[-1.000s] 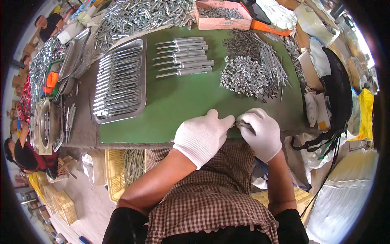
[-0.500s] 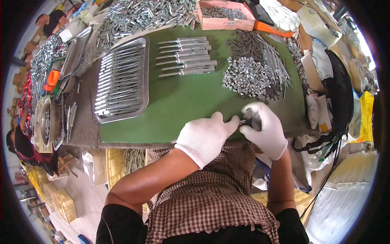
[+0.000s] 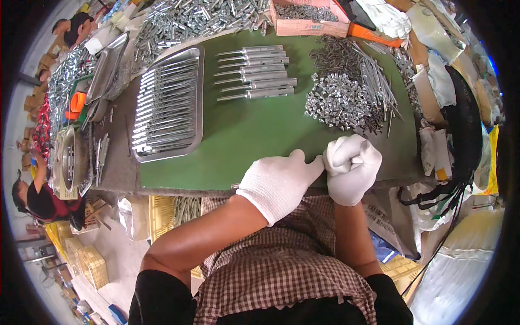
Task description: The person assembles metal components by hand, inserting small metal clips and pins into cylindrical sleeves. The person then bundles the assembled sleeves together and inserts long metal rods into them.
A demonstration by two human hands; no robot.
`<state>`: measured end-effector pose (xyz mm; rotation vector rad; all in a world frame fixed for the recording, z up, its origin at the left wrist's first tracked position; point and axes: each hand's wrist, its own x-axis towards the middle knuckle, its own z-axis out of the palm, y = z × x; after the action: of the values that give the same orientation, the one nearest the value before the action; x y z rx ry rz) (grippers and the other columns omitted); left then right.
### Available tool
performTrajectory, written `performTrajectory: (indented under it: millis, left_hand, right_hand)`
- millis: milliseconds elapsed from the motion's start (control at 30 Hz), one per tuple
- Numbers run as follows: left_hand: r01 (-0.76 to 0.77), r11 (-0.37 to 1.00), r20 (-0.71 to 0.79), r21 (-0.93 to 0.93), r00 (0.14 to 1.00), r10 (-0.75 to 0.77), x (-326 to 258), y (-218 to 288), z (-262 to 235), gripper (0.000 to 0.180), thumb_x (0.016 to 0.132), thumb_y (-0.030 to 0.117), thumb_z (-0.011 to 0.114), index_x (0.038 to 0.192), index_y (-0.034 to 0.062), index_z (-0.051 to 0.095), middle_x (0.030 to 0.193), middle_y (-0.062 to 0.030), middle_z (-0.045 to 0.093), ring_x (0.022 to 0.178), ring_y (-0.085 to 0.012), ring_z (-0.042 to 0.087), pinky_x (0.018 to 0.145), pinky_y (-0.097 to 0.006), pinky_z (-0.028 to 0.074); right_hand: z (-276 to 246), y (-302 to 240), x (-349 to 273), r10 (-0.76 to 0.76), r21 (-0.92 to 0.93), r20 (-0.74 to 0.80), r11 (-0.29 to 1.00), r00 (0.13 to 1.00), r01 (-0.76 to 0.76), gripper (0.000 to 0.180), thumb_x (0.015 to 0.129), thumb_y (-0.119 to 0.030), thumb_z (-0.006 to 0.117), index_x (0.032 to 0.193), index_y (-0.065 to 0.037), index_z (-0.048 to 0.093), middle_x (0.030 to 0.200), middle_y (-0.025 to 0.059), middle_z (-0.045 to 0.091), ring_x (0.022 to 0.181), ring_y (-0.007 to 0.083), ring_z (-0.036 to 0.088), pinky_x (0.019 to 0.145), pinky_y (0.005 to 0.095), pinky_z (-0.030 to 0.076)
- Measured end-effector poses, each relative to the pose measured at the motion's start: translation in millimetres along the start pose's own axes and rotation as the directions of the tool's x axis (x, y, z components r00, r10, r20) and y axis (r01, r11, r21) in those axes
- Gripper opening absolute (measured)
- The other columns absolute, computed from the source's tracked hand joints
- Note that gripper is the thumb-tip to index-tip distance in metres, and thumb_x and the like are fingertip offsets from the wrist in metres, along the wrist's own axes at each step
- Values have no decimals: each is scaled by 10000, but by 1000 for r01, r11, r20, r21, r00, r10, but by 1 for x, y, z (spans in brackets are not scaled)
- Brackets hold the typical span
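Both my hands wear white knit gloves and meet above the near edge of a green mat (image 3: 233, 130). My left hand (image 3: 281, 181) is closed around a slim silver metal piece (image 3: 235, 186); only its end shows, beside the heel of the hand. Against that hand's fingertips, my right hand (image 3: 353, 168) is curled, its fingers pressed together. Whatever those fingers hold is hidden. Just beyond the right hand lie a heap of small silver metal pieces (image 3: 338, 103), a pile of small dark pieces (image 3: 338, 57) and a bundle of thin metal rods (image 3: 376, 81).
Left on the mat stands a steel tray (image 3: 199, 108) holding rows of thin rods with silver ends. Several silver handles with thin shafts (image 3: 265, 70) lie beside it. Behind are a heap of metal tubes (image 3: 200, 21) and a pink box (image 3: 311, 27). Other people work at far left.
My right hand has turned and curled tighter, hiding the metal tip that showed between the hands. The left hand keeps its grip. The whole view has shifted slightly.
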<state>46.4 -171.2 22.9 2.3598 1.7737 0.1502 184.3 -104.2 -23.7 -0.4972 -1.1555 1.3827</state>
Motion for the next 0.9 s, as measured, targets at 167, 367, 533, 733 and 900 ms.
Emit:
performTrajectory:
  millis: [167,367,533,733,900]
  left_hand:
    - [37,992,-17,118,999,-35,12,14,0,74,848,145,559,861,72,562,741,-75,590,620,-221,675,521,-348,543]
    - [22,993,-199,114,980,1,3,1,14,204,884,195,578,1028,55,618,750,-62,584,590,-206,653,502,-332,529]
    - [333,943,-220,11,920,-323,-128,-31,-13,361,805,228,694,1122,64,645,884,-88,627,721,-255,639,633,-354,530]
    - [434,899,-237,-55,869,-434,-154,-38,-24,348,778,185,700,1101,62,661,1031,-119,639,933,-307,612,827,-425,486]
    - [28,996,-594,80,804,25,-10,-70,-12,298,798,168,673,1078,73,636,1069,-104,604,930,-309,607,791,-414,486]
  right_hand:
    - [8,-6,1,-34,88,-92,995,995,43,424,938,-168,430,538,-31,389,491,-8,302,453,96,297,443,267,190]
    - [-4,2,7,100,366,-27,927,995,-84,487,964,-379,427,624,-32,461,552,-5,332,466,95,287,432,277,217]
    - [-30,-11,-3,241,134,-110,965,964,-226,258,953,-233,472,981,1,575,699,6,437,558,79,376,487,225,293]
    - [-10,-17,-3,237,-30,-38,971,971,-238,407,1015,-335,406,1199,-4,554,747,58,609,448,49,394,389,203,291]
    - [-13,-21,-3,320,-34,-62,946,945,-323,395,1016,-299,403,1141,36,570,689,53,576,429,53,372,393,209,289]
